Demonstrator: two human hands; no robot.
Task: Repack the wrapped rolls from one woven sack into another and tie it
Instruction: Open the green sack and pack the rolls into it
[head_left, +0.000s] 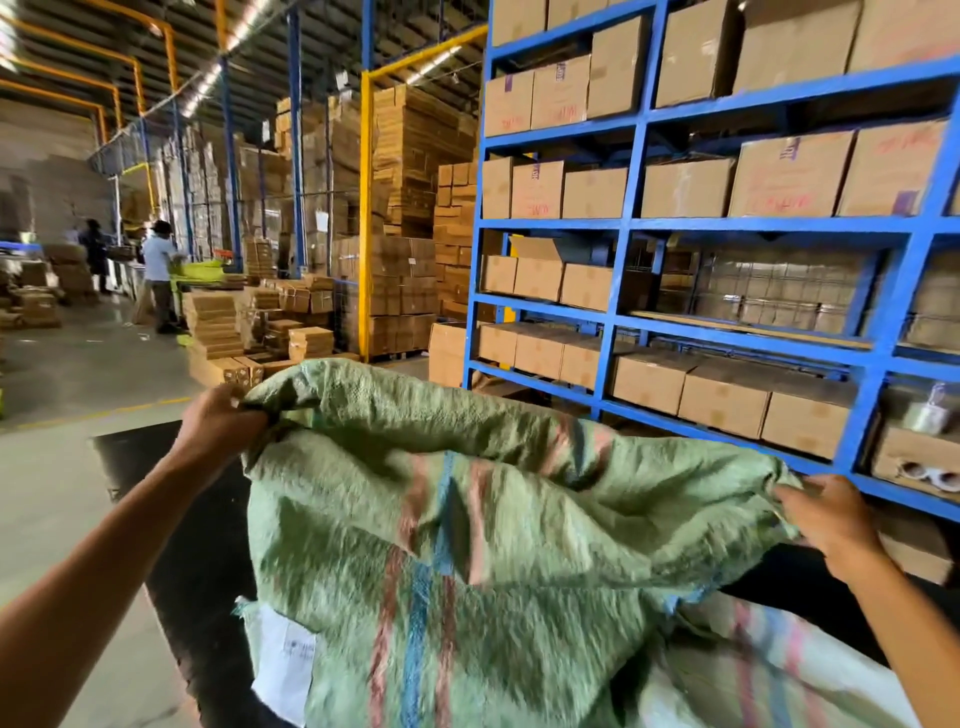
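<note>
The green sack (467, 545) is made of coarse woven plastic, matt and crinkled, with a paper label (283, 660) stuck on. The blue shelving (618, 312) is painted metal; the boxes (722, 397) are matt brown cardboard.

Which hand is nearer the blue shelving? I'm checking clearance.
Right. The right hand grips the green sack just below the blue shelving; the left hand holds the far corner.

blue steel racking (631, 226) at right, shelves loaded with brown cartons (792, 174), some marked in red. yellow post (365, 218) beside stacked flat cardboard (415, 130). two workers (158, 270) far left on grey concrete floor (78, 364). black mat (197, 545) underfoot.
</note>
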